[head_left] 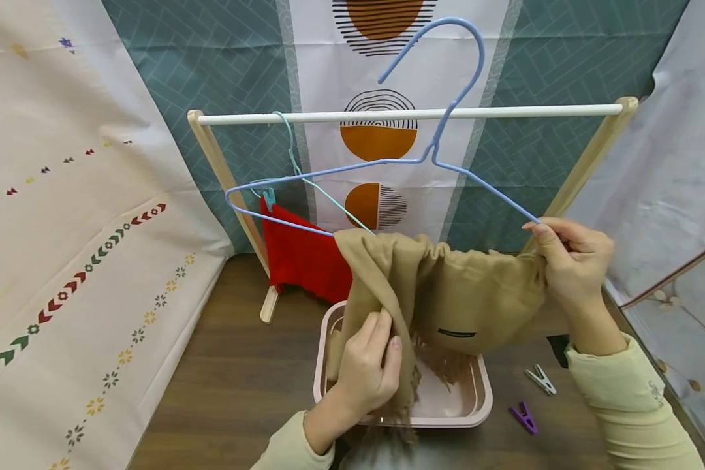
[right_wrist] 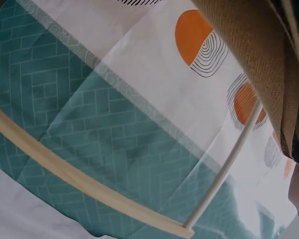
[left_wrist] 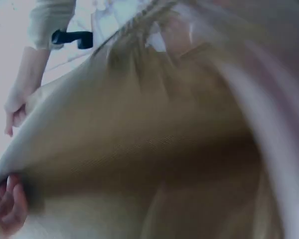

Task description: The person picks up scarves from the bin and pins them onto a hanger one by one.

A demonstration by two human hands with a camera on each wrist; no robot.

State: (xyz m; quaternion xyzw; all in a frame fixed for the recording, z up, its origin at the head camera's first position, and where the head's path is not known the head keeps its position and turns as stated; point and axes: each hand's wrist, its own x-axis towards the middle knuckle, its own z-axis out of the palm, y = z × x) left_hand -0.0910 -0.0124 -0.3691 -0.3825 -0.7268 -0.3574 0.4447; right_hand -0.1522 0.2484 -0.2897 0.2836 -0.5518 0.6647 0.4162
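Observation:
A tan fringed scarf [head_left: 476, 294] is draped in gathered folds over the lower bar of a light blue hanger [head_left: 480, 55]. My right hand [head_left: 572, 261] pinches the hanger's right corner, with the scarf's end bunched beside the fingers. Lower down, my left hand [head_left: 367, 362] grips the edge of the scarf's left fold, fingers curled on the cloth. A small dark label [head_left: 457, 333] shows on the scarf. In the left wrist view the scarf [left_wrist: 139, 129] fills most of the picture, blurred. The right wrist view has tan cloth [right_wrist: 244, 45] along its upper right.
Behind the hanger stands a wooden rack with a white rail [head_left: 534, 111]. On it a mint hanger [head_left: 290, 140] carries a red cloth [head_left: 305, 261], held by a teal clip [head_left: 268, 198]. Below sits a pink basket [head_left: 486, 395]. White [head_left: 542, 380] and purple [head_left: 524, 418] clothespins lie right.

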